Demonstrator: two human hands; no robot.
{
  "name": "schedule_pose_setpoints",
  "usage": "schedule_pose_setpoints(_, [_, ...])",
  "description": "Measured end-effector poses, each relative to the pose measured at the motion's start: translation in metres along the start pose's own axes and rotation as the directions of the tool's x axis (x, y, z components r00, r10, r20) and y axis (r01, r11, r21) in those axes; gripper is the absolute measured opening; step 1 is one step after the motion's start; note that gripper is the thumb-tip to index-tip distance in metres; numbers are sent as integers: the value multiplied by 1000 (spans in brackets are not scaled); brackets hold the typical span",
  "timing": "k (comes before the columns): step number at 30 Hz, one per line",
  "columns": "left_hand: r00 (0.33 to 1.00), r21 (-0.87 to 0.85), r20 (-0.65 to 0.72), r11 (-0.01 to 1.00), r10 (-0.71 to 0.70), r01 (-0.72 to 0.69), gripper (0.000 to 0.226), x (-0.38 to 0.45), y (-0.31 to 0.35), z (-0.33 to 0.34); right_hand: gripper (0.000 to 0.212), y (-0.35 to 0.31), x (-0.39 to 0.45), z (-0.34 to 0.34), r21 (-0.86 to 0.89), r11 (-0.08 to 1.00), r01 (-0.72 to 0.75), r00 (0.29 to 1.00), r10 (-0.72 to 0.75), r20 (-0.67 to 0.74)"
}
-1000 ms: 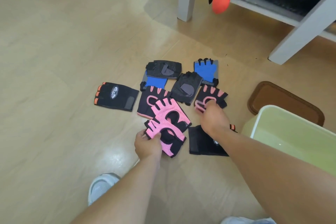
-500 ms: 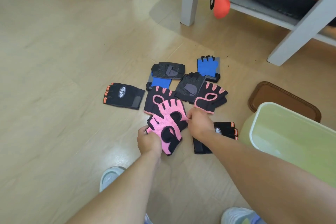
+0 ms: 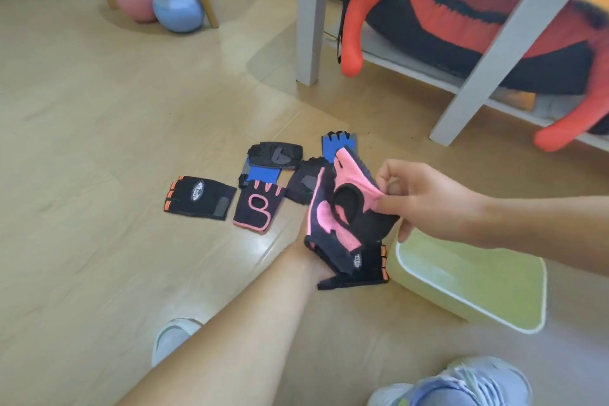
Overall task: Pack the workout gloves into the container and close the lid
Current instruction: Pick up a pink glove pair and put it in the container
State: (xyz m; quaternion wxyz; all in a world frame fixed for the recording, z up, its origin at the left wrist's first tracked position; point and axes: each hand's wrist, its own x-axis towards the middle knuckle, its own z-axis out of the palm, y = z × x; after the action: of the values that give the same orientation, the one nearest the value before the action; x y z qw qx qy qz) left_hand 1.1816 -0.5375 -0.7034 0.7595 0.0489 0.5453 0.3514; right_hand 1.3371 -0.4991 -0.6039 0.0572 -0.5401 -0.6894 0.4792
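Pink mesh and black padding make up the bundle of workout gloves [image 3: 342, 208] now lifted off the floor [image 3: 99, 142], held between both hands just beside the open pale green container [image 3: 474, 287]. The right hand [image 3: 425, 201] pinches the pink edge of the top glove between thumb and fingers; the left hand [image 3: 316, 260] is mostly hidden beneath the bundle, so its grip cannot be told for sure, though it appears to support the stack from below, along with a black glove with orange finger trim [image 3: 369, 264] at the bottom. Five more gloves lie on the floor, well apart from the container: a black one with orange trim [image 3: 197, 196], a black one with a pink loop [image 3: 258, 208], a black glove over a blue one [image 3: 273, 156], a dark grey one [image 3: 301, 183], and a blue one [image 3: 339, 143] partly behind the lifted stack. The step in hand looks like the first load being carried to the container. Next, the bundle needs to swing right, over the rim, and be let go inside; then the remaining gloves must be gathered. No lid can be seen in this view.
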Motion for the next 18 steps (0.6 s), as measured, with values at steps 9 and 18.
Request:
schedule_pose_setpoints(9, [997,140,81,990,-11,-1,74,7,-36,44,19,70,-29,37,158,985,-67,976,98,-196])
schedule_pose_setpoints(18, [990,-41,39,991,133,-131,31,11,-55,50,17,73,-7,-18,-72,992,-102,965,81,-250])
